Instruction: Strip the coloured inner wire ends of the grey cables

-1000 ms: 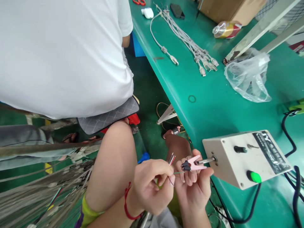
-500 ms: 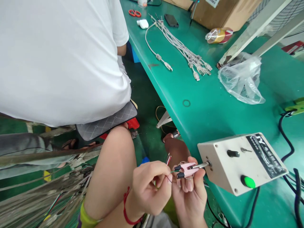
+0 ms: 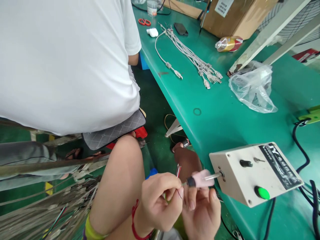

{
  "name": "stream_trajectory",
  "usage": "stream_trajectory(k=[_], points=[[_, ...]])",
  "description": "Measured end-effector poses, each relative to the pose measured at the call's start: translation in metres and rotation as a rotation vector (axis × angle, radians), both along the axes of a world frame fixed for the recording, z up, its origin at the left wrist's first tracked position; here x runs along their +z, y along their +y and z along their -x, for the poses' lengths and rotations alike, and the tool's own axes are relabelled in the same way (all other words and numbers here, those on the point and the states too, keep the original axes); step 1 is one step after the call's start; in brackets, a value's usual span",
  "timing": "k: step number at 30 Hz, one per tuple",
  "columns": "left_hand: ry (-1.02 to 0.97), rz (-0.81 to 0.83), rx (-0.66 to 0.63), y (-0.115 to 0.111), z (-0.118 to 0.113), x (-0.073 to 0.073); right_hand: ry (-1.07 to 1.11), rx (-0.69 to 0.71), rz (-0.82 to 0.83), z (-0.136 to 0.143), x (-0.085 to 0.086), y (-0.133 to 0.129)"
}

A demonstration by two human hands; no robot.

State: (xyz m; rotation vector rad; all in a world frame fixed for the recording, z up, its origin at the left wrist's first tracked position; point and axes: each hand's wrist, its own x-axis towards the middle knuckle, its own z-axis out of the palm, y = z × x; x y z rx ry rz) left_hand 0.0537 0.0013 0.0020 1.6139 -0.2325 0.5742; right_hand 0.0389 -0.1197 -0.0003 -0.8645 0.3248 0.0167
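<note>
In the head view my left hand [image 3: 161, 200] pinches thin electrical wires [image 3: 178, 171]; red, white and black ends stick up past the fingers. A wire runs from the fingertips to the black tip of a pink clip [image 3: 201, 179]. The clip sits on a metal shaft [image 3: 215, 176] that comes out of a cream control box [image 3: 256, 173], and its outline is smeared by motion. Just below the clip is my right hand [image 3: 201, 210], palm up with fingers apart and holding nothing. Whether a fingertip touches the clip, I cannot tell.
Grey USB cables [image 3: 192, 56] lie on the green table [image 3: 172, 86], with a crumpled plastic bag [image 3: 253, 88] and a bottle [image 3: 228, 44] beyond. Many loose cables [image 3: 57, 203] hang at lower left. A person in a white shirt [image 3: 67, 66] sits close on the left.
My right hand has let go of the clip and its fingers have spread below it. The clip has gone from sharp to blurred. My left hand still pinches the wires.
</note>
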Motion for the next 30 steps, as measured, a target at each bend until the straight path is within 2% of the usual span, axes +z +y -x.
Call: stream_trajectory(k=[7,11,15,18,22,27,30], points=[[-0.003,0.120,0.055,0.004,0.012,-0.002,-0.164,-0.083,0.270,0.030,-0.003,-0.004],[-0.069,0.025,0.077,0.009,0.017,0.002,-0.048,-0.012,0.359,0.044,0.008,0.004],[-0.119,-0.045,0.015,0.012,0.017,0.007,0.201,-0.018,0.333,0.042,0.031,0.021],[-0.136,-0.025,-0.030,0.014,0.016,0.010,0.244,0.018,0.274,0.035,0.040,0.025],[-0.175,0.012,-0.108,0.016,0.011,0.013,0.166,0.133,0.215,0.027,0.036,0.016],[-0.159,0.010,-0.158,0.017,0.006,0.015,0.118,0.121,0.234,0.020,0.030,0.011],[-0.121,-0.018,-0.128,0.016,0.008,0.013,0.064,0.141,0.261,0.016,0.027,0.010]])
